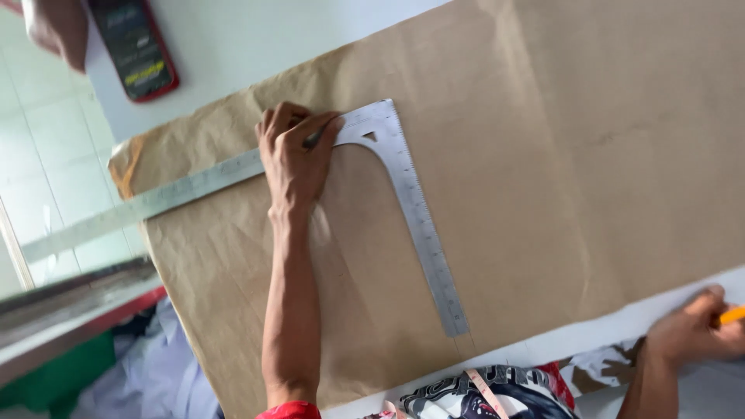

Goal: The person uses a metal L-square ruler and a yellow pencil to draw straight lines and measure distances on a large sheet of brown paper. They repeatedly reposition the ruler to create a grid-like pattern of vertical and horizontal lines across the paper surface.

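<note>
Pressing down with my left hand (295, 159), I have the fingers curled over the long arm of the metal L-square (403, 186), close to its corner, and a dark pencil (314, 140) shows between thumb and forefinger, so the hand is mostly closed around that while the knuckles and heel pin the ruler flat. The square lies on the brown pattern paper (543, 155), its short arm running toward me and its long arm reaching past the paper's left border, out over the table edge.

To do this well, I judge the weight should stay right by the corner so neither arm pivots, with the pencil tip kept snug against the steel edge. The paper has fold creases, and a crease under the ruler could lift it, so flat pressure matters.

My right hand (687, 334) rests well apart, at the near border of the paper on the white table (233, 46), loosely closed on a yellow pencil (731, 315); how tightly I cannot tell, as it runs out of view.

For room: the paper right of the short arm lies open. The overhanging ruler end is the part that looks easy to knock. A red-cased device (136, 46) sits at the far corner, away from my hand, and a tape measure (485, 392) hangs near my chest.
</note>
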